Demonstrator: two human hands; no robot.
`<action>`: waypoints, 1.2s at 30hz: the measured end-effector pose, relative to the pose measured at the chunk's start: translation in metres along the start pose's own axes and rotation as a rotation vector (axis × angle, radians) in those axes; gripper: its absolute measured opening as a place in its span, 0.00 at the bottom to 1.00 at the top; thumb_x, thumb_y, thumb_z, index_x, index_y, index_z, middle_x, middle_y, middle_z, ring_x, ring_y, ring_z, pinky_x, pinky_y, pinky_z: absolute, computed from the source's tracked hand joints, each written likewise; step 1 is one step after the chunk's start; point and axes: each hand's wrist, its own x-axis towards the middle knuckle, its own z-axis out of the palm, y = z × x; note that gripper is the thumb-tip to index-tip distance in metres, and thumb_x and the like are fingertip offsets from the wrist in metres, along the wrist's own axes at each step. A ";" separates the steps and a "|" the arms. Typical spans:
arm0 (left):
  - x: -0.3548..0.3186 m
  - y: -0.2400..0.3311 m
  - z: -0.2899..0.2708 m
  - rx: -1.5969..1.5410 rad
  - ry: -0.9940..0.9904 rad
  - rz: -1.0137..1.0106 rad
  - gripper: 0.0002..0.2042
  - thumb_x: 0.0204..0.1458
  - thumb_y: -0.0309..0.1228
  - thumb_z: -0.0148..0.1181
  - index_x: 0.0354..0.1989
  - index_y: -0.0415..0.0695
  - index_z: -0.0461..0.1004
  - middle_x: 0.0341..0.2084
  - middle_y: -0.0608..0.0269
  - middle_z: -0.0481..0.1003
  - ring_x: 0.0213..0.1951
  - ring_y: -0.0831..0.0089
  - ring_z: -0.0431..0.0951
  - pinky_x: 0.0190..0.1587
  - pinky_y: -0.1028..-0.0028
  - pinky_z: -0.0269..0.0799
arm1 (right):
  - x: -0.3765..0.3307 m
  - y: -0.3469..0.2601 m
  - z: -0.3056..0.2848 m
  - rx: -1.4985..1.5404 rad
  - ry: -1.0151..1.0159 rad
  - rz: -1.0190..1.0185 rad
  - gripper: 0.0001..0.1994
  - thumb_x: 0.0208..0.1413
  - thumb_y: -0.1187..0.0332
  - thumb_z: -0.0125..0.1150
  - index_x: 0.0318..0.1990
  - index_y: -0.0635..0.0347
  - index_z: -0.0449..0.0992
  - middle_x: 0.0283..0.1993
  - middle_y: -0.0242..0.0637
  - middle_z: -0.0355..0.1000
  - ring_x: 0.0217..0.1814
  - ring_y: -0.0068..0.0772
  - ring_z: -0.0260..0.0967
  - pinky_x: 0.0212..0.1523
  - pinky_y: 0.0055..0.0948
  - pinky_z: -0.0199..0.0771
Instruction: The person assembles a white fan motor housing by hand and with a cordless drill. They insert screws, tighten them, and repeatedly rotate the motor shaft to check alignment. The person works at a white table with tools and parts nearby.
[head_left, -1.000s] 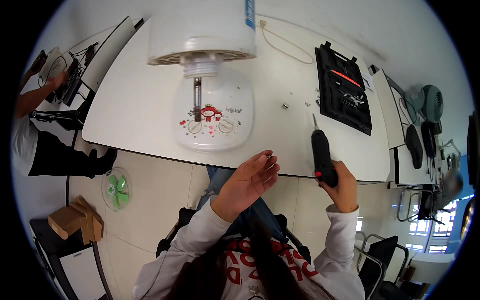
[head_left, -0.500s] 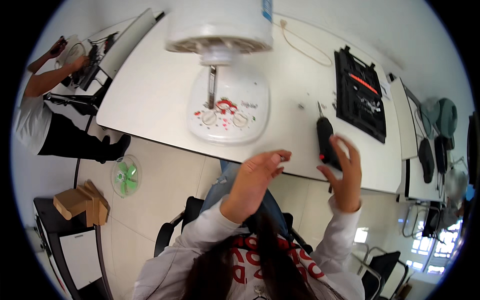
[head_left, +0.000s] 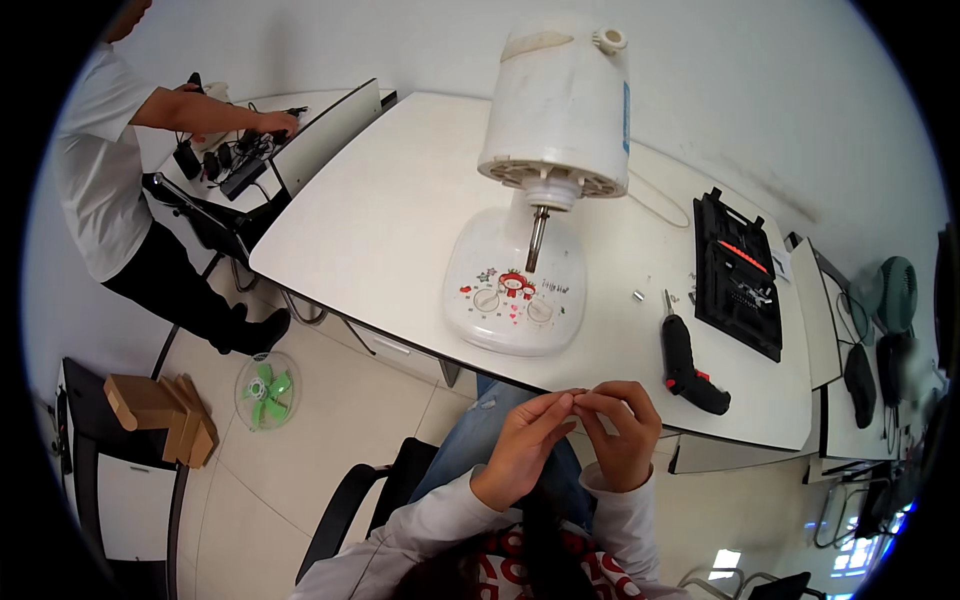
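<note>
My left hand and my right hand meet fingertip to fingertip just off the table's front edge. Both are closed in a pinch; whatever lies between the fingertips is too small to make out. Beyond them stands a white fan body without blades, its motor housing tipped so the bare metal shaft points down toward me. The fan's white base carries red cartoon decals and two knobs. A black cordless screwdriver with red parts lies to the right of the base, apart from my hands.
An open black tool case lies at the right of the white table. A small metal piece sits near the screwdriver's tip. At the left, another person reaches over a second table. A green fan blade in a round guard rests on the floor.
My right hand has moved left from beside the screwdriver to my left hand, and their fingertips now meet. The view has shifted, showing more of the motor housing.
</note>
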 end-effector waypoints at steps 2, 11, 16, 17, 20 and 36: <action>-0.006 0.002 -0.003 0.029 0.018 -0.005 0.14 0.62 0.36 0.51 0.50 0.42 0.74 0.44 0.69 0.75 0.46 0.82 0.73 0.48 0.78 0.66 | -0.006 -0.007 0.003 0.006 -0.003 0.045 0.10 0.37 0.79 0.69 0.30 0.60 0.78 0.34 0.35 0.73 0.33 0.35 0.72 0.32 0.28 0.71; 0.105 0.088 -0.019 0.910 0.310 1.030 0.42 0.46 0.31 0.68 0.66 0.36 0.47 0.59 0.47 0.57 0.56 0.61 0.64 0.58 0.63 0.61 | 0.004 -0.022 -0.010 0.418 0.231 0.210 0.08 0.45 0.85 0.60 0.34 0.65 0.74 0.38 0.41 0.73 0.38 0.31 0.72 0.41 0.24 0.71; 0.160 0.144 0.011 1.045 0.028 1.224 0.56 0.42 0.31 0.72 0.69 0.40 0.27 0.61 0.44 0.54 0.59 0.56 0.62 0.61 0.55 0.60 | -0.004 -0.027 -0.006 0.400 0.155 0.228 0.07 0.46 0.83 0.62 0.34 0.66 0.73 0.36 0.42 0.75 0.37 0.30 0.73 0.40 0.23 0.71; 0.166 0.149 0.017 0.964 -0.016 1.223 0.51 0.39 0.30 0.73 0.65 0.39 0.36 0.57 0.46 0.59 0.56 0.58 0.65 0.59 0.57 0.62 | -0.007 -0.026 -0.005 0.414 0.150 0.248 0.07 0.46 0.83 0.62 0.34 0.66 0.73 0.36 0.42 0.75 0.37 0.30 0.73 0.40 0.23 0.71; 0.178 0.153 0.030 0.808 -0.067 1.177 0.41 0.33 0.29 0.78 0.54 0.37 0.55 0.46 0.53 0.70 0.47 0.61 0.72 0.50 0.63 0.69 | -0.015 -0.019 -0.002 0.417 0.136 0.306 0.07 0.47 0.83 0.61 0.34 0.66 0.73 0.36 0.41 0.75 0.37 0.29 0.73 0.41 0.23 0.71; 0.276 0.139 -0.048 0.638 -0.228 0.904 0.21 0.61 0.48 0.40 0.53 0.46 0.63 0.46 0.58 0.72 0.45 0.63 0.75 0.37 0.69 0.79 | 0.111 -0.014 0.014 0.319 0.287 -0.226 0.11 0.41 0.83 0.67 0.32 0.61 0.73 0.49 0.45 0.72 0.60 0.51 0.66 0.54 0.38 0.70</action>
